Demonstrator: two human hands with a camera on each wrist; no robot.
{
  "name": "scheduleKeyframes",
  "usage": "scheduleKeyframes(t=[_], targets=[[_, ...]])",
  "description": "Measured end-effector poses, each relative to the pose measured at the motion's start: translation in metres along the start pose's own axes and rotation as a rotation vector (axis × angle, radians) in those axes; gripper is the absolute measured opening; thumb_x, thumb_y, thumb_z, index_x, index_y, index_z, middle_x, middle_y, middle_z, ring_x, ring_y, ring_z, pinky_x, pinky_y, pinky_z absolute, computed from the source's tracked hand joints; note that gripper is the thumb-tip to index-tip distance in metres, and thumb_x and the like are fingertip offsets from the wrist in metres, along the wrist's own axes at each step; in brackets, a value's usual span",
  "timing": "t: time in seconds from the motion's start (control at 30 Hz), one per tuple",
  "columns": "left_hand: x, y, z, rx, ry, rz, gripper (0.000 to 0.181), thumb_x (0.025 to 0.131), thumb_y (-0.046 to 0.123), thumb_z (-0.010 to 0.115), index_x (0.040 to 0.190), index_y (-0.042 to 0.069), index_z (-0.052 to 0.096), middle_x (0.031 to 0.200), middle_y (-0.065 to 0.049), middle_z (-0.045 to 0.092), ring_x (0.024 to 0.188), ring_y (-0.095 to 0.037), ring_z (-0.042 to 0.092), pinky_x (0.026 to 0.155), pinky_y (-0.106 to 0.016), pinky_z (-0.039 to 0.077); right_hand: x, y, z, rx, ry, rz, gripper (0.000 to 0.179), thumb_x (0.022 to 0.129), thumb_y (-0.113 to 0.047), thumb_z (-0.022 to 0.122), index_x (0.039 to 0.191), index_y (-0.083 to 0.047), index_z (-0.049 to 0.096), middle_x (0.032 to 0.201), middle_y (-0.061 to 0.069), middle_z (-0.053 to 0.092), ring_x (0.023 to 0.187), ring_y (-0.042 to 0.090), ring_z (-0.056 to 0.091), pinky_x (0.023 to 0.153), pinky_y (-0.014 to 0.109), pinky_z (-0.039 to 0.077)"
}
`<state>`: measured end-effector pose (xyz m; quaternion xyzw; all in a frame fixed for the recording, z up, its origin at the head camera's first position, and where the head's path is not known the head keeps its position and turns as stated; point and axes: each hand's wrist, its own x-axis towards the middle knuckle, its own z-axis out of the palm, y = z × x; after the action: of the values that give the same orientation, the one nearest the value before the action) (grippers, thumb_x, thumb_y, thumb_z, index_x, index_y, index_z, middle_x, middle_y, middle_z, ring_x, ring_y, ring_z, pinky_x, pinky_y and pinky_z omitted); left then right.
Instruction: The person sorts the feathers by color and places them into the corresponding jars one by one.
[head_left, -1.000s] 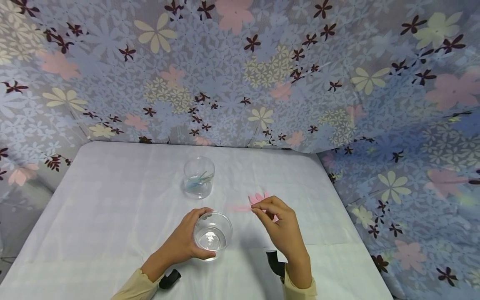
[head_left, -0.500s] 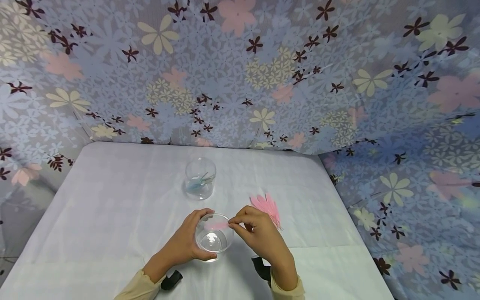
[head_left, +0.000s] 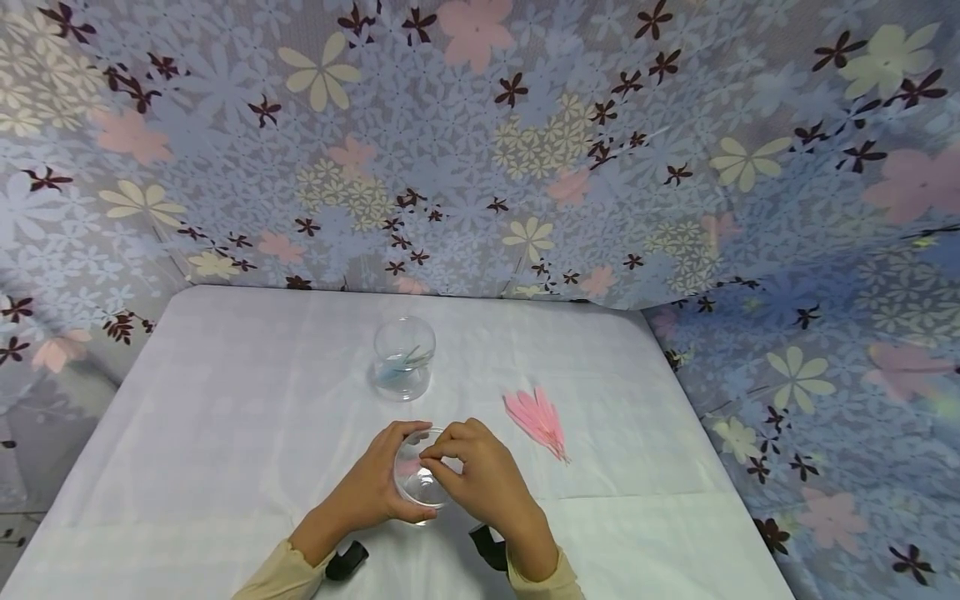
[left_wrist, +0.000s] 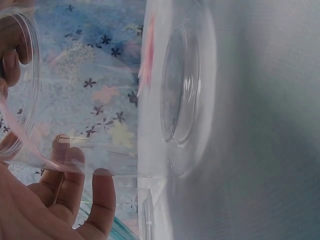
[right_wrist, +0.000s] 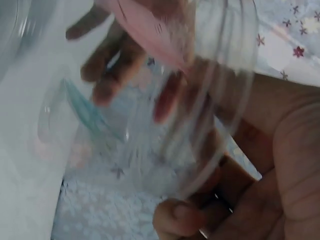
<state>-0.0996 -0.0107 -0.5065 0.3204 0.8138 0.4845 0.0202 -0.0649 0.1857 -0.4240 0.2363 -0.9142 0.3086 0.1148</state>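
Note:
My left hand (head_left: 369, 481) grips a clear jar (head_left: 408, 493) by its side, thumb in front and fingers behind, mouth facing up. The thumb and fingertips of my right hand (head_left: 483, 475) pinch a pink feather (right_wrist: 147, 37) at the jar's mouth. In the right wrist view the feather shows through the clear wall, reaching into the jar; in the left wrist view the pink feather (left_wrist: 31, 146) slants down inside toward the left fingers. My right hand partly covers the jar's rim in the head view.
Behind the held jar stands a second clear jar (head_left: 403, 387) with blue-green feathers (head_left: 396, 367) in it. A fanned bunch of pink feathers (head_left: 538, 419) lies to the right on the white-covered table (head_left: 247, 400). Flowered cloth (head_left: 450, 150) hangs along the back and right.
My right hand has moved left from beside the pink feather bunch to the jar's mouth, bringing one pink feather into the jar. My left hand and the jar stay in place.

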Motion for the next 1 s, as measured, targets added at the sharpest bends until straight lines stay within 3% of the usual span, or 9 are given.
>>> scheduleKeyframes(t=[0.17, 0.37, 0.6, 0.73, 0.9, 1.0], targets=[[-0.001, -0.001, 0.001, -0.025, -0.012, -0.025, 0.106, 0.060, 0.040, 0.097, 0.147, 0.027, 0.038, 0.144, 0.001, 0.048, 0.128, -0.013, 0.047, 0.099, -0.044, 0.048, 0.001, -0.003, 0.008, -0.029, 0.011, 0.033, 0.007, 0.087, -0.023, 0.080, 0.092, -0.021, 0.082, 0.088, -0.016, 0.067, 0.083, 0.004, 0.050, 0.069, 0.018, 0.047], [-0.001, -0.002, 0.000, -0.032, -0.021, -0.019, 0.106, 0.061, 0.040, 0.096, 0.148, 0.020, 0.039, 0.145, -0.002, 0.048, 0.128, -0.015, 0.047, 0.099, -0.043, 0.047, 0.001, -0.002, 0.013, -0.089, 0.017, 0.010, 0.007, 0.087, -0.023, 0.080, 0.092, -0.020, 0.083, 0.086, -0.014, 0.067, 0.081, 0.005, 0.050, 0.067, 0.016, 0.045], [0.001, -0.003, -0.001, -0.021, -0.005, 0.013, 0.106, 0.061, 0.039, 0.096, 0.148, 0.031, 0.035, 0.144, -0.003, 0.048, 0.129, -0.015, 0.047, 0.100, -0.049, 0.047, 0.002, -0.001, 0.017, -0.152, 0.029, -0.051, 0.008, 0.089, -0.024, 0.077, 0.091, -0.019, 0.083, 0.085, -0.013, 0.066, 0.079, 0.007, 0.050, 0.069, 0.019, 0.044], [0.001, -0.003, -0.001, -0.038, -0.005, 0.012, 0.106, 0.060, 0.037, 0.097, 0.147, 0.031, 0.036, 0.142, -0.002, 0.049, 0.128, -0.015, 0.048, 0.101, -0.051, 0.046, 0.001, -0.001, 0.017, -0.159, 0.020, -0.050, 0.008, 0.089, -0.023, 0.077, 0.090, -0.019, 0.083, 0.084, -0.013, 0.065, 0.079, 0.007, 0.050, 0.070, 0.021, 0.044], [0.001, -0.004, -0.001, -0.043, -0.005, 0.018, 0.106, 0.060, 0.037, 0.097, 0.148, 0.024, 0.038, 0.141, -0.004, 0.049, 0.127, -0.018, 0.049, 0.099, -0.052, 0.047, 0.000, 0.004, 0.017, -0.115, 0.041, -0.072, 0.009, 0.089, -0.024, 0.077, 0.092, -0.019, 0.083, 0.086, -0.012, 0.064, 0.081, 0.007, 0.050, 0.071, 0.020, 0.044], [0.001, -0.004, 0.000, -0.037, -0.005, 0.010, 0.107, 0.059, 0.039, 0.097, 0.147, 0.028, 0.037, 0.142, -0.003, 0.049, 0.126, -0.018, 0.050, 0.098, -0.050, 0.047, -0.003, 0.015, 0.013, -0.012, 0.153, -0.068, 0.008, 0.090, -0.021, 0.076, 0.095, -0.017, 0.081, 0.091, -0.010, 0.064, 0.086, 0.008, 0.054, 0.073, 0.023, 0.047]])
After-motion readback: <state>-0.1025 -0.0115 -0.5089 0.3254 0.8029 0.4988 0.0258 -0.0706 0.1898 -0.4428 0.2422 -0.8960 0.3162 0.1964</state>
